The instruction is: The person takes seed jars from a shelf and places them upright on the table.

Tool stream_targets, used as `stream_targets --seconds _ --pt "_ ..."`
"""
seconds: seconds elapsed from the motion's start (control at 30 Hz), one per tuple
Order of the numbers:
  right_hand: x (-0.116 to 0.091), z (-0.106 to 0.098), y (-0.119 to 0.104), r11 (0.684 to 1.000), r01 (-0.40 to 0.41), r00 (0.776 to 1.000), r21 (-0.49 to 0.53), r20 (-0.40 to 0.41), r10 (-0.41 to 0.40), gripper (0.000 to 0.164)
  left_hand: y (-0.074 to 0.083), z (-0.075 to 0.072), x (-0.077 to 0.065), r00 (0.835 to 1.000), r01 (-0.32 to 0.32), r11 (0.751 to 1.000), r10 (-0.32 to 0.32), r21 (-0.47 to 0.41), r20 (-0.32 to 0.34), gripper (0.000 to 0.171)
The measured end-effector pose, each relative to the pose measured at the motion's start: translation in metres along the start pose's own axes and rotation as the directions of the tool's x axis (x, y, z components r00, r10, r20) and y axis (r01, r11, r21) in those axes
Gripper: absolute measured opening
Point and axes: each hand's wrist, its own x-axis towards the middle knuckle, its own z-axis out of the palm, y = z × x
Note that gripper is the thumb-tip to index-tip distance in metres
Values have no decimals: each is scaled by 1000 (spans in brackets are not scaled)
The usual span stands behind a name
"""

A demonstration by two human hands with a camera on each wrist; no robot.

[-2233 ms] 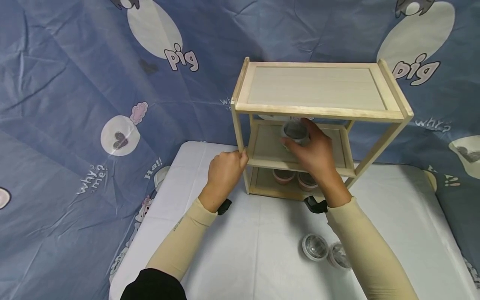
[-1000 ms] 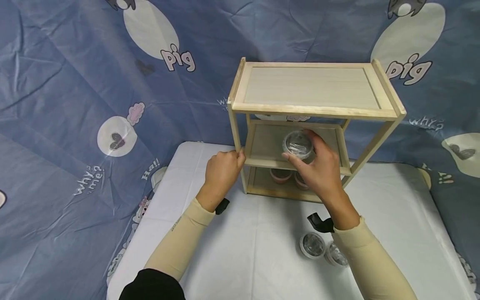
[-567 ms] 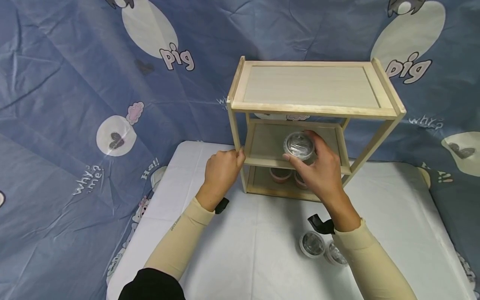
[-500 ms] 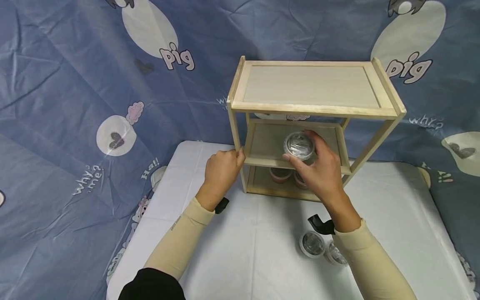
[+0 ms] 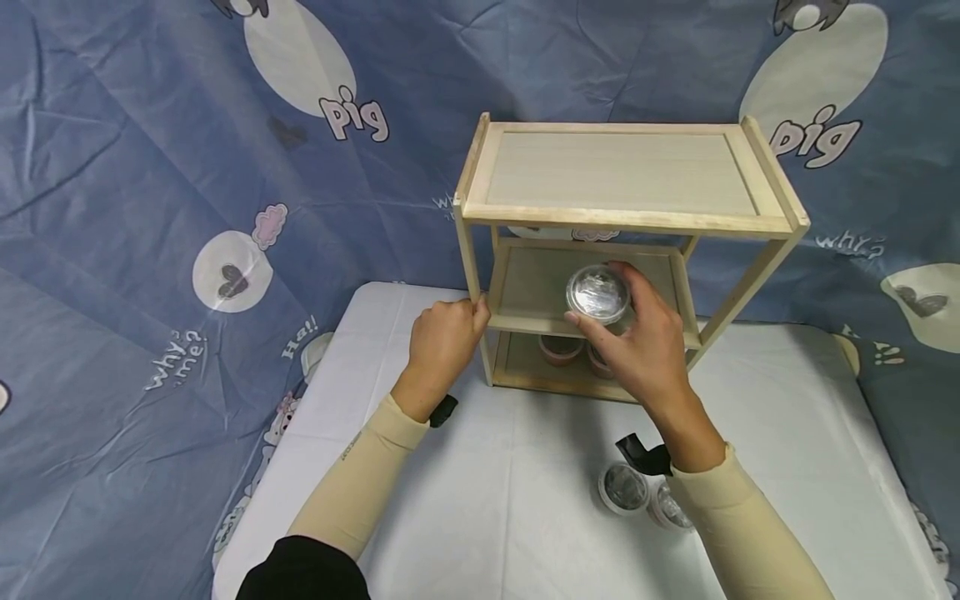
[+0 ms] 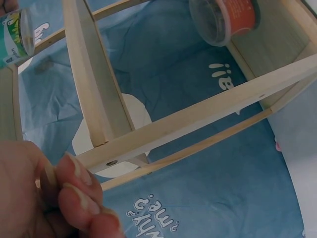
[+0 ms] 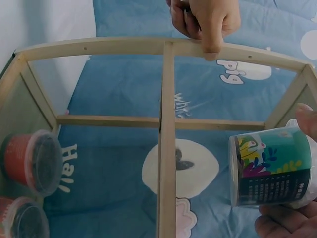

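Note:
My right hand (image 5: 641,337) grips a round plastic tub (image 5: 598,294) between thumb and fingers, in front of the middle shelf (image 5: 532,287) of a small wooden rack. Its clear lid faces up toward the head camera. The right wrist view shows a teal label with leaf drawings and dark print on the tub (image 7: 272,168). Over at the rack's front left post (image 5: 468,254), my left hand (image 5: 446,337) holds the wood with curled fingers at about middle-shelf height. In the left wrist view, the fingers (image 6: 79,198) are seen close by that post.
On the bottom shelf stand two tubs with red labels, a left one (image 5: 561,350) and a right one (image 5: 600,362) partly hidden by my right hand. Two more lidded tubs, one (image 5: 624,488) beside another (image 5: 671,507), stand on the white table (image 5: 465,500). A blue printed cloth (image 5: 420,208) hangs behind.
My right hand has drawn the tub forward and slightly down from inside the rack, its lid turning upward. Over the last half second it barely moves. The left hand stays on the post.

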Motion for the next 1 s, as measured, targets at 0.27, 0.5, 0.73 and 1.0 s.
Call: stream_targets --seconds 0.27,0.5,0.73,1.0 --pt "-5 -1 -1 1000 -3 1000 20 -2 3 74 0 0 0 999 24 1000 -24 3 25 56" --pt "-10 -4 0 1000 -24 999 14 28 23 75 0 1 1 999 26 1000 -26 5 33 55" --pt "-16 -5 -2 999 -38 998 32 57 36 74 0 0 1 1000 21 1000 -21 3 22 55" --pt "-21 -7 -5 999 -21 998 26 66 19 75 1 -1 0 1000 22 1000 -22 12 21 55"
